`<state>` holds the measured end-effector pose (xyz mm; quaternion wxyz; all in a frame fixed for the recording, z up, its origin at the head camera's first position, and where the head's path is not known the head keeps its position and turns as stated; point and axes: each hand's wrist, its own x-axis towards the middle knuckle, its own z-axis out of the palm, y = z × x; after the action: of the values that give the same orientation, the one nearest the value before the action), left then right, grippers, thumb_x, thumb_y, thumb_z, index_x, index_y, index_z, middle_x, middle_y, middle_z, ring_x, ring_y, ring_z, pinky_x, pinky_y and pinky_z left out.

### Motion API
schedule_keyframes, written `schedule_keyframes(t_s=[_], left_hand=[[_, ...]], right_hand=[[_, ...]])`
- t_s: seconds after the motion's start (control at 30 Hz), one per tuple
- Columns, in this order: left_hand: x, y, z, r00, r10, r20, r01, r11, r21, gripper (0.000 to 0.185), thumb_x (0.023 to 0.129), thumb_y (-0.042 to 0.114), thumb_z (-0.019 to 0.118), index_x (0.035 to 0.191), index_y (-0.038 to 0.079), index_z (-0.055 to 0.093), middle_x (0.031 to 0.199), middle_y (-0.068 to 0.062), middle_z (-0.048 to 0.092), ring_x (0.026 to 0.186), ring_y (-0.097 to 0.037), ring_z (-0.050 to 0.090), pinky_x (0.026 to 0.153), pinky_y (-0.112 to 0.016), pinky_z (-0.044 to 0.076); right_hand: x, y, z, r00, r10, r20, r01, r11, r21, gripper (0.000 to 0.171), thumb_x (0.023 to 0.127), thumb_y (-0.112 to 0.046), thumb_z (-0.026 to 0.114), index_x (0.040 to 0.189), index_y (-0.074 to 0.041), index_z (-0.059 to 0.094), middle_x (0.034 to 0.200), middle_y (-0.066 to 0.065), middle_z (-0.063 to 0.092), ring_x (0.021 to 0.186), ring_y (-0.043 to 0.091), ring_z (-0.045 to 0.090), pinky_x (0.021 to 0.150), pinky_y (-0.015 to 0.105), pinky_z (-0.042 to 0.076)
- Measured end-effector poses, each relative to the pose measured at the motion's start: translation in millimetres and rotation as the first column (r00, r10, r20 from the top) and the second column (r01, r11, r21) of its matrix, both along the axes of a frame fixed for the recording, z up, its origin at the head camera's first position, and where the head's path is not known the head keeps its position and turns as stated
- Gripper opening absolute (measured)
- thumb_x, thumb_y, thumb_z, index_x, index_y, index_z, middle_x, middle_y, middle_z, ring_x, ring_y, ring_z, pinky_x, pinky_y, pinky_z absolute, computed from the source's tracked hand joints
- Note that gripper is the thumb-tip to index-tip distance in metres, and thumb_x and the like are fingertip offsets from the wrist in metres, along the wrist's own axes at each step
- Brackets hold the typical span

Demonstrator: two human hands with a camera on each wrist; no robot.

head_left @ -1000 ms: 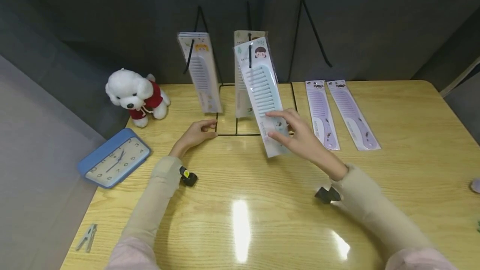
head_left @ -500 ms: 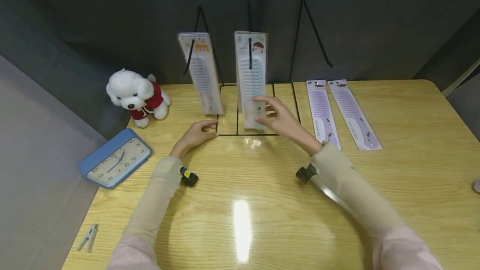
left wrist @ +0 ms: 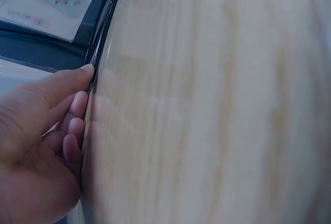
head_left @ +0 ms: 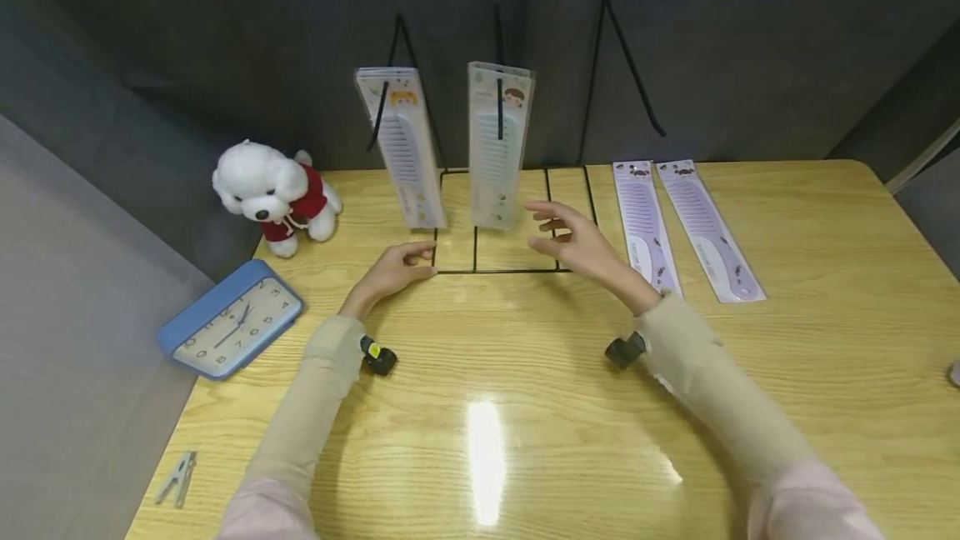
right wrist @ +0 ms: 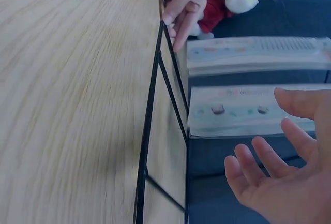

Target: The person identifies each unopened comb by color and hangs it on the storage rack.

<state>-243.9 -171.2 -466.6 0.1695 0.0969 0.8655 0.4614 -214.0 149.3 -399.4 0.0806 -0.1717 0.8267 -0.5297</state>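
The table (head_left: 787,340) is pale yellow wood grain. The rack (head_left: 517,269) is black wire. Two packaged combs (head_left: 678,227) are lilac, the hung comb (head_left: 497,148) pale blue. The clock (head_left: 228,319) is blue-rimmed, the plush dog (head_left: 262,186) white in red.

A white plush dog in a red top (head_left: 268,190) sits at the table's far left, a blue clock (head_left: 229,317) lying nearer; a clothes peg (head_left: 176,477) rests at the near-left edge, two purple packaged combs (head_left: 684,225) lie far right
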Motion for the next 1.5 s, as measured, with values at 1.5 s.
schedule_keyframes(t_s=[1.5], left_hand=[[-1.4,0,-0.2,1.0,-0.007,-0.006,0.007,1.0,-0.01,0.054,0.09,0.018,0.065,0.14,0.006,0.047,0.124,-0.013,0.056,0.106,-0.024,0.046,0.094,-0.039,0.037]], right_hand=[[14.8,224,-39.9,0.981,-0.192,0.027,0.138,0.786,0.603,0.052,0.09,-0.023,0.065,0.13,0.007,0.05,0.135,0.044,0.032,0.122,0.06,0.026,0.096,0.07,0.015]])
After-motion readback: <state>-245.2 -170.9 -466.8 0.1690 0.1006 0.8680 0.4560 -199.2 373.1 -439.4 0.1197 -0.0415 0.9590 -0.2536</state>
